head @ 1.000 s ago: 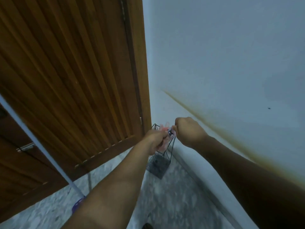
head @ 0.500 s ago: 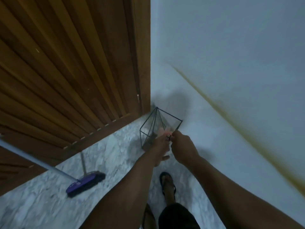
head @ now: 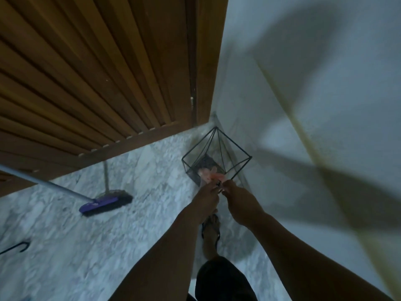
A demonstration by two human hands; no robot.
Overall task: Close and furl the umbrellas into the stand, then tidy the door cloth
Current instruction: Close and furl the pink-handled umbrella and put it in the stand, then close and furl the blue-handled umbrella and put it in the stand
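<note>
Head view: both hands, left hand (head: 207, 193) and right hand (head: 236, 196), have dropped lower, grips pinching the pink umbrella (head: 211, 177) into the wire stand (head: 217, 158) at the floor corner — furling nearly done.

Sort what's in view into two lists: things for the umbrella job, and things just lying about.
For the job:
pink umbrella, held by left hand and right hand
wire stand in the corner
dark hooked handle on the floor, possibly another umbrella

Lying about:
purple broom
wooden door
</note>
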